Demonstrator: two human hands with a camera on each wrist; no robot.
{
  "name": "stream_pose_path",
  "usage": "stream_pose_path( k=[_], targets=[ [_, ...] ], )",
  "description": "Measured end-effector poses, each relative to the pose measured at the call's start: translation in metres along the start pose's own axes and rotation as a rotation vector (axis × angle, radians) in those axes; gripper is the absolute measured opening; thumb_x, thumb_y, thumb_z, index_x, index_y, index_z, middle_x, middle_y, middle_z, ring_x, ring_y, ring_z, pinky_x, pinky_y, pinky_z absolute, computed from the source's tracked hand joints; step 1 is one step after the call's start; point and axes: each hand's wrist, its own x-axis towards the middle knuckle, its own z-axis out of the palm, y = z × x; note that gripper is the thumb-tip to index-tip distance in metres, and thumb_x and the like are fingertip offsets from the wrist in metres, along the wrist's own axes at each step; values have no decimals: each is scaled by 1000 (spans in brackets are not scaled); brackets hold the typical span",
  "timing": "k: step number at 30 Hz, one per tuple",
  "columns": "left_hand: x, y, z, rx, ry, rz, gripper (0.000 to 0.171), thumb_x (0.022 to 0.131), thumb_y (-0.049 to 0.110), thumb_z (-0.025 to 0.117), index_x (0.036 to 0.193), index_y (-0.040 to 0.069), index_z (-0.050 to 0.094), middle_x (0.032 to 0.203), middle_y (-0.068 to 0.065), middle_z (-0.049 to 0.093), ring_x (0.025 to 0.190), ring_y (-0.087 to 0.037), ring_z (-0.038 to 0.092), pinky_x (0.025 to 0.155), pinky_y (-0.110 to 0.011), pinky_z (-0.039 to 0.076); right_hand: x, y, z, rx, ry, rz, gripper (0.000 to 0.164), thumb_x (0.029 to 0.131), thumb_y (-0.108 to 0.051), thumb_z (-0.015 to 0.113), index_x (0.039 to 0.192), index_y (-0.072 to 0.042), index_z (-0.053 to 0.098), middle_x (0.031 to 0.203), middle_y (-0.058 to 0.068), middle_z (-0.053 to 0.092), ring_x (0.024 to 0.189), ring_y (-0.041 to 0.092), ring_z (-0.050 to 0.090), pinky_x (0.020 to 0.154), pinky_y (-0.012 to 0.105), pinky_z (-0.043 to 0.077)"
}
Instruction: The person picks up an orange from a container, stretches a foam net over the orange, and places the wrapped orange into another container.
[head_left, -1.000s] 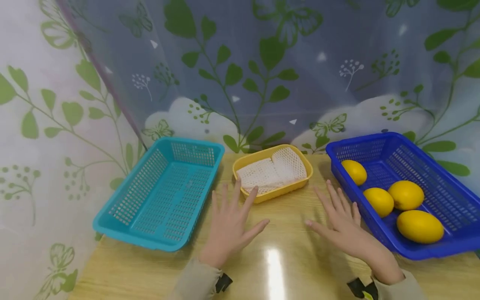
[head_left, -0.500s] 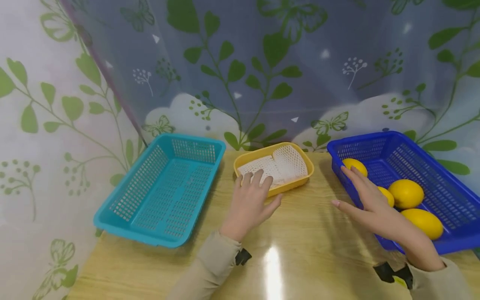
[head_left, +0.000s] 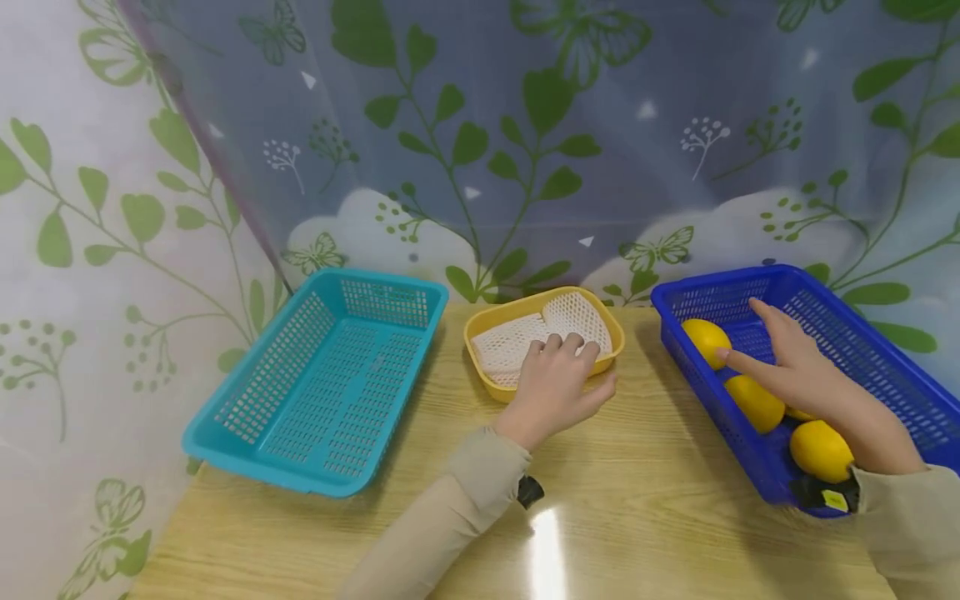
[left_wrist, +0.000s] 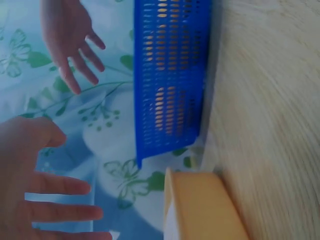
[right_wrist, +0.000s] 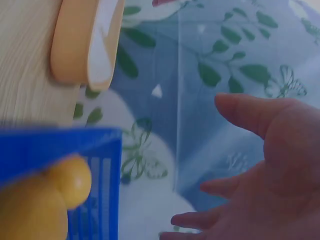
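My left hand point(head_left: 553, 385) hovers over the near edge of the small yellow basket point(head_left: 495, 318), fingers spread and holding nothing. Inside that basket lie white foam net sleeves point(head_left: 513, 340). Above the dark blue basket point(head_left: 757, 283) is my right hand point(head_left: 813, 371), its thumb and fingers apart with nothing between them. Several yellow lemons lie in the blue basket; one lemon point(head_left: 706, 342) is near the thumb tip, and another lemon point(head_left: 821, 451) shows below the wrist. The hand partly covers others. In the left wrist view, the left hand point(left_wrist: 30, 185) has straight fingers, apart from the yellow basket point(left_wrist: 205, 205).
A turquoise basket point(head_left: 352, 375) with nothing in it stands at the left of the wooden table point(head_left: 637, 500). Behind the baskets hangs a curtain point(head_left: 495, 208) with leaf and butterfly prints. The blue basket's raised rim runs along the right side.
The left hand has moved right, from beside the yellow basket to over its near edge. My right hand has moved right from the table to above the blue basket. The baskets stay put.
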Motion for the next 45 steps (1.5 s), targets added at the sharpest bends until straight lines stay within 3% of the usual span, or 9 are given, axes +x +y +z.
stream_pose_path(
  k=[5, 11, 22, 30, 34, 40, 45],
  targets=[
    [15, 12, 6, -11, -54, 2, 36, 99, 51, 46, 103, 21, 65, 101, 2, 64, 84, -19, 57, 71, -34, 45, 7, 15, -8, -13, -46, 50, 95, 102, -40, 51, 151, 9, -14, 152, 43, -11, 137, 62, -8, 103, 77, 3],
    [32, 21, 14, 14, -56, -1, 43, 100, 53, 42, 107, 21, 70, 100, 2, 67, 85, -20, 60, 69, -34, 46, 14, 22, -11, 58, -156, 70, 94, 102, -41, 49, 150, 12, -13, 150, 46, -11, 136, 63, -9, 102, 78, 6],
    [52, 44, 27, 39, -139, -45, 54, 99, 62, 31, 107, 21, 66, 99, 3, 65, 90, -21, 60, 76, -36, 47, 26, 34, -5, 105, -272, 160, 100, 99, -48, 53, 151, 11, -8, 149, 47, -4, 133, 66, 6, 98, 78, 18],
    [60, 58, 28, 75, -315, -117, 79, 93, 77, 20, 135, 22, 56, 131, 2, 59, 118, -26, 53, 98, -45, 41, 30, 43, -1, 102, -314, 172, 102, 95, -43, 63, 151, 13, -2, 149, 47, 2, 133, 66, 7, 98, 78, 19],
    [68, 68, 30, 76, -380, -130, 84, 89, 82, 15, 142, 27, 50, 137, 5, 54, 124, -24, 47, 102, -45, 36, 30, 48, -1, 97, -364, 146, 95, 96, -36, 62, 150, 15, 3, 147, 48, 8, 130, 66, 16, 97, 77, 25],
    [71, 77, 41, 90, -411, -132, 82, 89, 82, 13, 145, 32, 45, 137, 6, 53, 125, -20, 44, 101, -42, 35, 27, 53, 0, 107, -443, 121, 81, 101, -30, 53, 150, 16, 7, 145, 49, 14, 128, 66, 23, 95, 75, 31],
    [71, 84, 52, 91, -422, -135, 84, 87, 84, 9, 145, 34, 45, 139, 6, 53, 126, -20, 44, 100, -40, 34, 22, 60, 4, 146, -465, 137, 78, 101, -26, 54, 149, 16, 9, 145, 49, 13, 128, 65, 27, 91, 69, 41]
  ],
)
